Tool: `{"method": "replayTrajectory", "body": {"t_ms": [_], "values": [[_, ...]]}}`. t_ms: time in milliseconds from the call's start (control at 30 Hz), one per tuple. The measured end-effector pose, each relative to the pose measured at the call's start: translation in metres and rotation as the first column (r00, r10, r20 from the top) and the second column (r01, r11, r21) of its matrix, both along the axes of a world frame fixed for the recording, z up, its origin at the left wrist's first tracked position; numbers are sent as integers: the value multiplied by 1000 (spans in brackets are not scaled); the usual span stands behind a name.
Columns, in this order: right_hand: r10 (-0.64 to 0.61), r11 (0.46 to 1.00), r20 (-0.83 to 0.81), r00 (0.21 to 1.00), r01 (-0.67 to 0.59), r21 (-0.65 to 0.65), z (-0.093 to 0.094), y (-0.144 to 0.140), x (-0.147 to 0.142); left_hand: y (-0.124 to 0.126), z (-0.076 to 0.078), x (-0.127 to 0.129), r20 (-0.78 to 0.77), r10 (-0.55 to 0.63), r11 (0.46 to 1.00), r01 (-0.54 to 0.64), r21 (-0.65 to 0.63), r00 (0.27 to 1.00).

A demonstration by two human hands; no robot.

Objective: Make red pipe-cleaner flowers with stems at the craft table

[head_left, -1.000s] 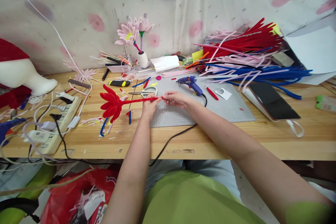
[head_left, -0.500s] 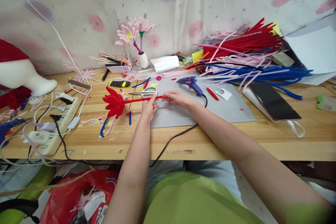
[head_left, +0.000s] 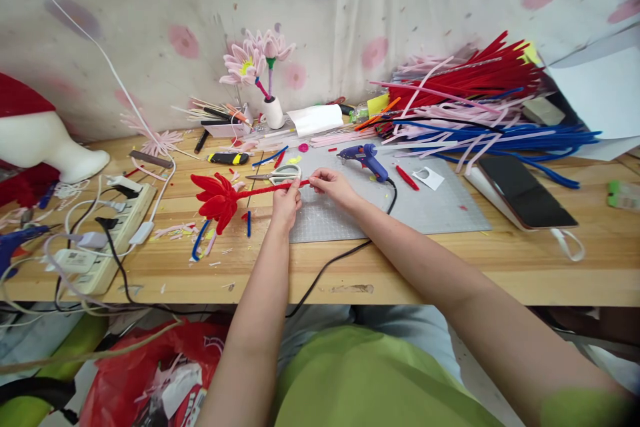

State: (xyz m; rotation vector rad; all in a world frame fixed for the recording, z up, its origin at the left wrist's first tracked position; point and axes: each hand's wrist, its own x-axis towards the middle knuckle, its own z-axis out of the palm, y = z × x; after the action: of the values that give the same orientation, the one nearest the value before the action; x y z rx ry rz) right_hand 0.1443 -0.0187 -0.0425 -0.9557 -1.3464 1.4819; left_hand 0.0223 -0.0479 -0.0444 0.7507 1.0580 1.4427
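Observation:
A red fuzzy pipe-cleaner flower [head_left: 218,203] lies sideways in the air, its petals to the left and its wrapped red stem running right. My left hand [head_left: 287,203] is closed around the stem near its middle. With thumb and fingers pinched, my right hand [head_left: 327,185] grips the stem's right end. Just behind my left hand lie scissors [head_left: 280,175] with pale handles. A blue hot glue gun [head_left: 364,160] rests on the grey cutting mat [head_left: 425,210], beyond my right hand.
Power strip [head_left: 120,240] and tangled cords occupy the left. A black cord [head_left: 340,257] crosses the table's front edge. Red, pink and blue pipe cleaners [head_left: 465,87] are heaped at back right, near a phone [head_left: 525,192]. A white vase [head_left: 273,113] holds pink flowers at the back.
The flower head has turned and shifted slightly left and down. My right hand has moved a little left along the stem's end, its fingers drawn closer together.

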Motion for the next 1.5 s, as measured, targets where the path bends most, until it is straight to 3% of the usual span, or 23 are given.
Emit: {"method": "replayTrajectory", "body": {"t_ms": [200, 367, 567, 633, 767, 933, 1100, 1233, 1300, 1367, 1433, 1500], "values": [[-95, 985, -157, 983, 70, -159, 1, 1, -8, 3, -7, 0, -23, 39, 998, -38, 42, 999], [-145, 956, -169, 975, 94, -279, 4, -1, -11, 3, -9, -1, -43, 30, 998, -28, 48, 999], [23, 905, -187, 982, -100, -413, 4, 1, 2, 2, -8, -1, -66, 52, 998, -49, 46, 996], [43, 914, -167, 985, -107, -391, 3, 2, 5, 2, -9, 0, -68, 58, 998, -56, 35, 996], [-24, 966, -78, 997, 3, -258, -2, 4, 1, 3, -10, 2, -63, 46, 999, -45, 21, 997], [-68, 973, -56, 996, 54, -224, -3, 4, -8, 2, -8, 2, -60, 49, 999, -48, 13, 997], [-22, 963, 3, 1000, 22, -269, 1, 7, -12, 1, -6, -5, -92, 85, 996, -88, -29, 992], [137, 941, 131, 982, -88, -326, 5, 21, -14, 2, -5, -17, -112, 132, 986, -142, -84, 985], [100, 977, 318, 943, -33, -211, 7, 33, -16, 3, -3, -24, -92, 168, 980, -176, -96, 982], [-58, 998, 544, 837, 38, 48, 8, 45, -23, 3, 1, -31, -57, 209, 972, -214, -100, 976], [-175, 953, 699, 693, -59, 296, 7, 54, -33, 3, 4, -37, -23, 239, 965, -240, -103, 971], [-209, 869, 798, 565, -267, 416, 4, 60, -46, 3, 5, -41, -8, 255, 961, -254, -108, 967]]}}
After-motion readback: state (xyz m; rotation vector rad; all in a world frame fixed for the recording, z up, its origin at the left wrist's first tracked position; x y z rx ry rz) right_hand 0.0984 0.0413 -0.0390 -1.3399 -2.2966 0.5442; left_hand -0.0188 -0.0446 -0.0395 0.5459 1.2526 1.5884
